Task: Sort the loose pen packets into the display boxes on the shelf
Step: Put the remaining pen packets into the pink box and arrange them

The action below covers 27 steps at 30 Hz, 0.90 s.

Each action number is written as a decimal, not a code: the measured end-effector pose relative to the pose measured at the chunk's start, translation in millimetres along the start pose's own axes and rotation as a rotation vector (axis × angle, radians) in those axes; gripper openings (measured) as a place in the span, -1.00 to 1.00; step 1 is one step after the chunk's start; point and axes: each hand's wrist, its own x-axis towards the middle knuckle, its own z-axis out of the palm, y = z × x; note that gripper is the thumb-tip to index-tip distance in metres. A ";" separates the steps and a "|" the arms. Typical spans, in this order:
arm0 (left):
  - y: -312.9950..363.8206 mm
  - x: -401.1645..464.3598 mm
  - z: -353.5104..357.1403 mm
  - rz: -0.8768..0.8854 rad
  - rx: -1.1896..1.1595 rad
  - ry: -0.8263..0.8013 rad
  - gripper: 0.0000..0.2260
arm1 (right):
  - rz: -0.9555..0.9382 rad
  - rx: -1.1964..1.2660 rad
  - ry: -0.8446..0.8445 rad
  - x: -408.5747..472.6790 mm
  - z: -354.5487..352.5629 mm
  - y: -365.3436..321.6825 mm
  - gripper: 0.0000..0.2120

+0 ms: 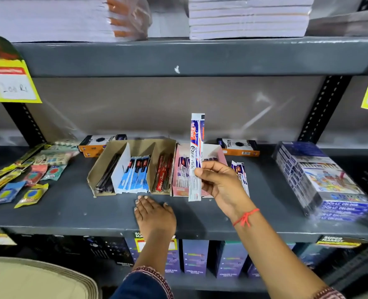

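Note:
My right hand (219, 182) holds a white and blue pen packet (196, 147) upright in front of the pink display box (218, 152), which contains matching packets. Loose packets of the same kind (240, 171) lie on the shelf just right of that box, partly hidden by my hand. A brown cardboard display box (135, 145) to the left has three compartments: black pens (108, 175), blue packets (134, 175) and red packets (163, 173). My left hand (153, 214) rests flat on the grey shelf (70, 214), fingers apart, holding nothing, just in front of the brown box.
Orange and black boxes (98, 144) stand behind the display boxes. Small colourful sachets (30, 180) lie at the left. A shrink-wrapped stack of blue boxes (321, 180) fills the right. Paper stacks (247, 16) sit on the shelf above. Yellow price tags (8, 83) hang at both sides.

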 end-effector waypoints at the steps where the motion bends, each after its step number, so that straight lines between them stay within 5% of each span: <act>1: 0.5 0.7 -0.8 0.000 -0.007 -0.004 -0.42 | 0.012 0.004 0.038 2.8 -0.6 0.5 -0.72; 9: -1.7 3.2 3.8 0.024 -0.025 0.040 -0.41 | 0.132 -0.364 0.377 69.1 -19.0 8.5 -0.71; 12: -2.0 2.2 5.5 0.024 -0.035 0.066 -0.41 | 0.168 -0.593 0.360 96.4 -16.1 16.3 -0.80; 16: -2.5 2.0 7.1 0.030 -0.086 0.115 -0.43 | 0.254 -0.795 0.326 118.7 -8.1 39.9 -0.65; 20: -2.2 1.8 7.1 0.029 -0.113 0.122 -0.42 | 0.243 -0.917 0.352 123.4 -0.2 54.3 -0.93; 27: -1.9 1.4 5.7 0.028 -0.124 0.124 -0.43 | 0.168 -1.096 0.348 122.2 10.7 60.4 -0.80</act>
